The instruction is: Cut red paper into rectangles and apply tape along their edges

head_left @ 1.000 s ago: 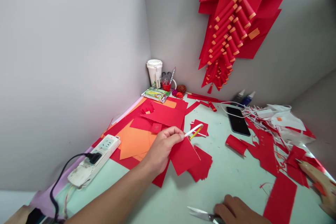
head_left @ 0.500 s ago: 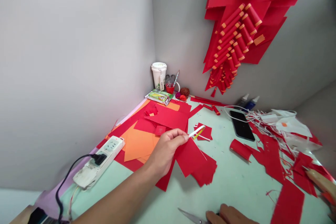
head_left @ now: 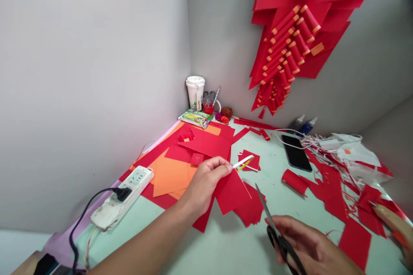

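Note:
My left hand (head_left: 206,182) pinches a red paper square (head_left: 229,193) by its upper corner. A narrow white strip (head_left: 242,162) curls out from its fingertips, with a bit of yellow beneath. My right hand (head_left: 306,240) holds scissors (head_left: 266,206) with black handles, their blades pointing up and left, apart from the paper. The blades look nearly together. A stack of red paper squares (head_left: 248,212) lies on the table beneath the held sheet. Farther back sits a smaller pile of red squares (head_left: 252,159).
Left are orange sheets (head_left: 171,176) and a power strip (head_left: 118,200) with a plug. At the back stands a white cup (head_left: 195,92). On the right lie a phone (head_left: 296,153), white strips (head_left: 325,144) and red scraps (head_left: 332,189). Red paper firecrackers (head_left: 287,51) hang on the wall.
My right hand has come up from the bottom edge with the scissors, whose blades have swung from pointing left to pointing upward. My left hand has hardly moved.

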The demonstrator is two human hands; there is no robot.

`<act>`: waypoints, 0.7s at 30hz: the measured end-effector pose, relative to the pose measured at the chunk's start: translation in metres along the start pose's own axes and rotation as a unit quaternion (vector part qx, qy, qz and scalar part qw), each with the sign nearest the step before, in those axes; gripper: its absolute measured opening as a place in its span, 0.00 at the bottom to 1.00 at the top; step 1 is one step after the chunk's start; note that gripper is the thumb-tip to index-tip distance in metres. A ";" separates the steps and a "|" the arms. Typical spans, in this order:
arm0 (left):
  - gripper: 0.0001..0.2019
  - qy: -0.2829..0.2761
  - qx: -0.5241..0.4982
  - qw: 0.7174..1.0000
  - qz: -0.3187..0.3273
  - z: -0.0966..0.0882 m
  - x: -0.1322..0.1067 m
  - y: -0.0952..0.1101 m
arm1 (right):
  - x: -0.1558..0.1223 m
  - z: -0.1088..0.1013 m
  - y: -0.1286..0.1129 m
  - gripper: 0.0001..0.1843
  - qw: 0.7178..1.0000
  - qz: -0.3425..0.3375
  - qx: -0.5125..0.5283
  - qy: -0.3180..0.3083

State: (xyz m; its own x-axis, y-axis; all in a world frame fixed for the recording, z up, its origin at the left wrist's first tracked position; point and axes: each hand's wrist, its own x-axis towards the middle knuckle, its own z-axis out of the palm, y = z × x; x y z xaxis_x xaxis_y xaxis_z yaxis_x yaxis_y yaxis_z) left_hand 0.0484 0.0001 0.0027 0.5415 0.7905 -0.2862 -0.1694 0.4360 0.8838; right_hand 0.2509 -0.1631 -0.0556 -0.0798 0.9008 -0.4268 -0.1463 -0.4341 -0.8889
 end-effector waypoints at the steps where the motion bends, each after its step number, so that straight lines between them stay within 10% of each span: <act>1: 0.09 0.000 0.006 1.000 0.001 0.001 0.000 -0.001 | 0.002 0.004 -0.002 0.20 1.000 0.003 0.021 0.001; 21: 0.11 0.003 0.071 0.997 -0.030 0.004 0.001 -0.012 | 0.015 0.030 -0.002 0.28 0.995 -0.036 -0.021 0.091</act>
State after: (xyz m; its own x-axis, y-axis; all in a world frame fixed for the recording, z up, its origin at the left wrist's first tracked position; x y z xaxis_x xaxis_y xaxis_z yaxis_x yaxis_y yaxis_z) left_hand 0.0542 -0.0064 -0.0068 0.5427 0.7677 -0.3409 -0.0183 0.4165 0.9089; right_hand 0.2205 -0.1495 -0.0554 0.1091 0.9177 -0.3820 -0.1038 -0.3717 -0.9225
